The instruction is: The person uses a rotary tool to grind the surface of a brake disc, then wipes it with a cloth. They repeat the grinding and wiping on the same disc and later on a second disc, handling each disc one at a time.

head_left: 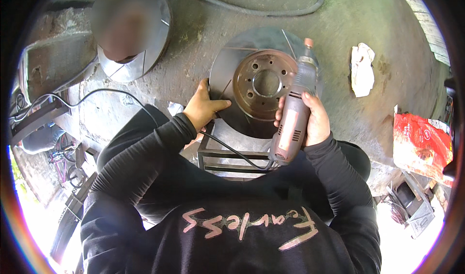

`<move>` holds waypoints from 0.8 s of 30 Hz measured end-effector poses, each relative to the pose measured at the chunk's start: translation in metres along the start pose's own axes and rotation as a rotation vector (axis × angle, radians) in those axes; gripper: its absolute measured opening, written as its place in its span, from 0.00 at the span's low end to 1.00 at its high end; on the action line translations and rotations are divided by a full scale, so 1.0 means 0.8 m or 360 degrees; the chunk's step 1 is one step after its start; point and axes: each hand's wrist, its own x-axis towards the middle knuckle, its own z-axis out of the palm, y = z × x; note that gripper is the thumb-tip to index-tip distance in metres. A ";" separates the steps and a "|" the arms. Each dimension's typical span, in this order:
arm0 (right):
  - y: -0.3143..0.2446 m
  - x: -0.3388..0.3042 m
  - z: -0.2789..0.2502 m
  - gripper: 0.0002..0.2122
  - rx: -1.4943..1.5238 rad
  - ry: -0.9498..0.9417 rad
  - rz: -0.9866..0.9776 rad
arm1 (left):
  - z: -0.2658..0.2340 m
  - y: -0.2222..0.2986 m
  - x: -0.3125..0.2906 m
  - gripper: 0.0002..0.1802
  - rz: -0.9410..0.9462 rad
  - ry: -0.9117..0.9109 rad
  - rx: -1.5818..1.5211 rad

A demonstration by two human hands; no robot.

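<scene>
Currently, we hold the round grey metal disc (261, 64), overlying the black barred metal frame (227, 154), between parted thumb and fingers of our left hand (203, 107). Our right hand (317, 119) wraps the brown cylindrical power tool (293, 114). Straight lines (242, 48) mark the disc; we cannot determine the remaining work.

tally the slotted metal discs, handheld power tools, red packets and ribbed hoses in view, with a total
Slotted discs: 2 (near disc, upper-left disc)
Handheld power tool: 1
Red packet: 1
Ribbed hose: 1
Total: 5
</scene>
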 end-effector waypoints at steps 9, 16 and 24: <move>0.005 -0.051 -0.040 0.33 -0.0214 0.0126 -0.0305 | 0.031 0.005 -0.028 0.45 0.0113 0.0301 -0.0112; -0.011 -0.111 -0.045 0.29 -0.0884 0.0225 -0.0511 | 0.030 -0.011 -0.105 0.36 0.0657 0.0544 0.1107; -0.033 -0.141 -0.062 0.29 -0.1627 0.0306 -0.0435 | 0.082 -0.018 -0.258 0.27 0.1036 -0.0533 0.2023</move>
